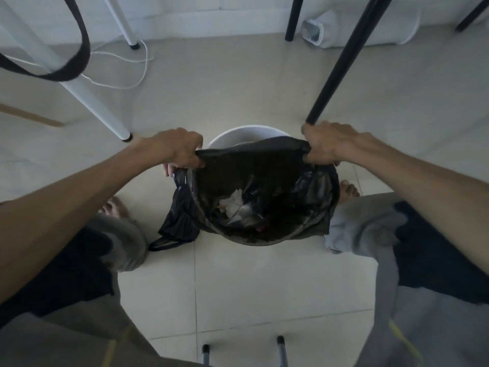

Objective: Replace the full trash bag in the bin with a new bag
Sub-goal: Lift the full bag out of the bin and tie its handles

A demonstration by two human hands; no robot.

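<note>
Both fists clamped on the bag (264, 186): left hand (180, 148) bunches its left rim, right hand (326, 147) its right. The mouth stretches straight across between them, the bin (246, 133) directly below, so the lift goes straight up, I'd say.

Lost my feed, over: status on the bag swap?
Left hand and right hand grip full bag rim. Bag partly in bin. Spare bag beside. Black leg near right hand.
</note>
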